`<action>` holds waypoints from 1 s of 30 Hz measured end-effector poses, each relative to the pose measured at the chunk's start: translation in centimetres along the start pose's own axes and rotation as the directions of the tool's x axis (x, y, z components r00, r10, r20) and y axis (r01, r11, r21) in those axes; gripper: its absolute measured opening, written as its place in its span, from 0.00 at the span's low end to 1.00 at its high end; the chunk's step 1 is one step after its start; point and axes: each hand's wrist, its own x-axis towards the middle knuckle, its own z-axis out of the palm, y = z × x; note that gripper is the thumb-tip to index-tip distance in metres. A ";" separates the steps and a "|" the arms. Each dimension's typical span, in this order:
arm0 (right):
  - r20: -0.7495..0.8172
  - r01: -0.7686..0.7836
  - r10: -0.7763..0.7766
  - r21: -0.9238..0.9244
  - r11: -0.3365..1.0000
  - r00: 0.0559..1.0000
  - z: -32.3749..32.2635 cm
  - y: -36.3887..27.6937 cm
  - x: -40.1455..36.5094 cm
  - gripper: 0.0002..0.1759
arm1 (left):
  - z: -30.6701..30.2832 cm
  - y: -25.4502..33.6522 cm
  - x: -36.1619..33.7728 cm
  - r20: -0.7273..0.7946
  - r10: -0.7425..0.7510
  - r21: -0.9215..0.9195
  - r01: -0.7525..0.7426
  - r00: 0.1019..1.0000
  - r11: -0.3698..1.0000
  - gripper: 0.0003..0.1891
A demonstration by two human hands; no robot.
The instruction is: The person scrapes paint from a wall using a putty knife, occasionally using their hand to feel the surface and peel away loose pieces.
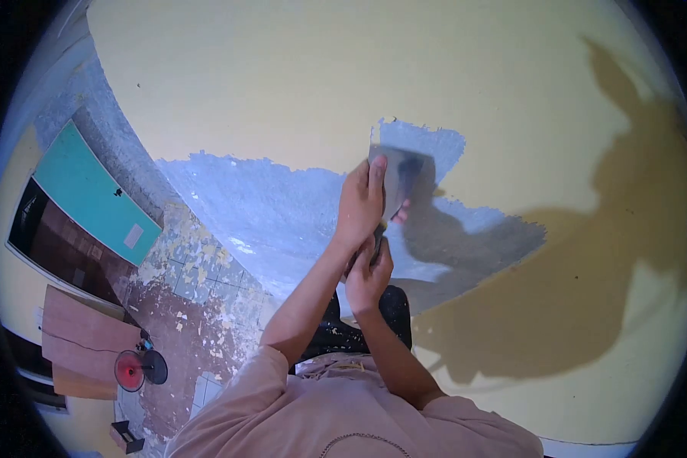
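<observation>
A wide metal scraper is held up against the wall, its blade at the top of a bare grey patch. My left hand is closed on the blade's left side, thumb lying along its face. Lower down, my right hand wraps round the dark handle. Yellow paint with a ragged edge surrounds the grey area. Fingertips show at the blade's right edge, partly hidden behind it.
At the left are a teal door, a brown panel and a red fan. Paint flakes litter the floor. A dark shadow falls across the wall at the right.
</observation>
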 end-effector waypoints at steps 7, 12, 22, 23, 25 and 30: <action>0.095 0.009 -0.016 0.071 0.997 0.995 -1.2 3.3 0.7 0.13 | -1.2 -4.2 0.7 0.001 0.100 0.134 -0.100 0.995 0.986 0.20; 0.091 -0.003 0.013 -0.110 0.994 0.996 -7.1 9.5 -6.1 0.18 | -1.0 -11.1 -6.9 -0.093 -0.231 -0.045 0.228 0.969 0.973 0.19; 0.130 0.203 -0.184 -0.146 0.968 0.974 -6.4 10.2 -2.5 0.12 | -0.4 -8.5 -3.8 -0.100 -0.027 0.083 0.035 0.995 0.996 0.20; 0.130 0.204 -0.185 -0.144 0.968 0.974 -5.4 8.7 -1.0 0.12 | -0.1 -6.2 -2.5 -0.084 0.038 0.081 -0.031 0.996 0.996 0.19; 0.120 0.061 -0.058 -0.023 0.998 0.991 -3.3 4.6 1.2 0.11 | 0.7 -3.3 -1.8 -0.084 0.049 0.036 -0.046 0.995 0.998 0.20; 0.075 0.106 -0.102 -0.051 0.993 0.992 -4.1 9.1 -2.6 0.14 | -1.1 -8.0 -3.6 -0.141 -0.104 0.085 0.117 0.984 0.989 0.21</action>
